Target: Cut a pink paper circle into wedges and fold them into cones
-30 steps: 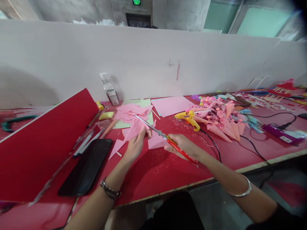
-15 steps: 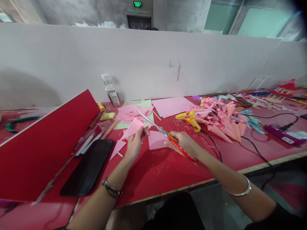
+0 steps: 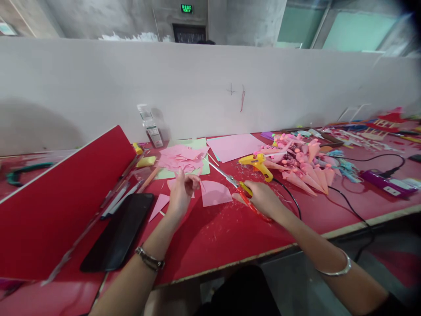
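My right hand (image 3: 261,197) grips scissors (image 3: 234,181) with red and yellow handles, their long blades pointing up and left toward the paper. My left hand (image 3: 180,195) is just left of the blade tips, fingers curled, with a thin pink paper strip (image 3: 201,186) at the fingertips. A pink paper piece (image 3: 171,184) shows partly behind that hand. To its right lies a curved-edged pink sheet (image 3: 215,194), and a pink triangle (image 3: 159,207) is on its left. Beyond the hand, cut pink pieces (image 3: 182,157) are heaped on light green paper (image 3: 164,174).
A yellow glue gun (image 3: 259,164) and a pile of pink paper cones (image 3: 305,169) are on the right, near a purple power strip (image 3: 388,183). To the left are a black phone (image 3: 118,232), pens (image 3: 121,199) and a tilted red board (image 3: 66,202). A bottle (image 3: 151,129) stands behind.
The pink piece held up in my left hand has gone down behind the hand, and those fingers have turned upward. My right hand and the scissors have shifted slightly right.
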### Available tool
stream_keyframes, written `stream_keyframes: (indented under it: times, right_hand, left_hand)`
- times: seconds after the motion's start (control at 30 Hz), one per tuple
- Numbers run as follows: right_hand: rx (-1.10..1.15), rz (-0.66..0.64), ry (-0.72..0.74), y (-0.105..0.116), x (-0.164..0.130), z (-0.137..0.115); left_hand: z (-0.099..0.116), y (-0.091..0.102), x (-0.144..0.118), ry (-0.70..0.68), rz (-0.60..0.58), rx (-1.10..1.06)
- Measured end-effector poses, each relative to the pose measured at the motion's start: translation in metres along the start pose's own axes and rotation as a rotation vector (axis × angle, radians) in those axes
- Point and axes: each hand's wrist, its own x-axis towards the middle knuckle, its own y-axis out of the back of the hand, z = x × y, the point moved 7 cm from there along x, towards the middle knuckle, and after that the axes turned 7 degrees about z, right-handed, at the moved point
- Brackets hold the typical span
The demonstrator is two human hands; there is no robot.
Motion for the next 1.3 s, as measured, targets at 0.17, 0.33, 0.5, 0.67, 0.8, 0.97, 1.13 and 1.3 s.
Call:
stream_keyframes:
  times: [0.17,0.33,0.5,0.67,0.8,0.97,1.13,1.3]
  right_hand:
    - [-0.121,0.034,-0.063,-0.005,-0.008,0.013]
    - [-0.18,-0.004,-0.054,-0.015,-0.013,0.016]
    - [-0.208,-0.039,-0.079,-0.019,-0.015,0.017]
    - [-0.182,-0.053,-0.086,-0.019,-0.016,0.02]
    - [-0.161,-0.044,-0.06,-0.02,-0.017,0.02]
    - [-0.147,-0.045,-0.07,-0.022,-0.017,0.021]
    - [-0.142,-0.017,-0.085,-0.02,-0.016,0.022]
    - [-0.159,-0.03,-0.105,-0.018,-0.015,0.021]
  left_hand:
    - [-0.004,-0.003,-0.001,-0.334,-0.066,0.821]
    - [-0.031,-0.004,0.002,-0.306,-0.16,1.272]
    - [-0.031,-0.003,0.005,-0.289,-0.146,1.292]
    - [-0.028,-0.003,0.008,-0.302,-0.132,1.311]
    - [-0.026,-0.002,0.009,-0.319,-0.146,1.325]
    - [-0.021,0.0,0.013,-0.331,-0.167,1.369]
    - [0.004,-0.001,0.044,-0.342,-0.122,1.465]
    - [0.02,-0.004,0.092,-0.33,-0.111,1.566]
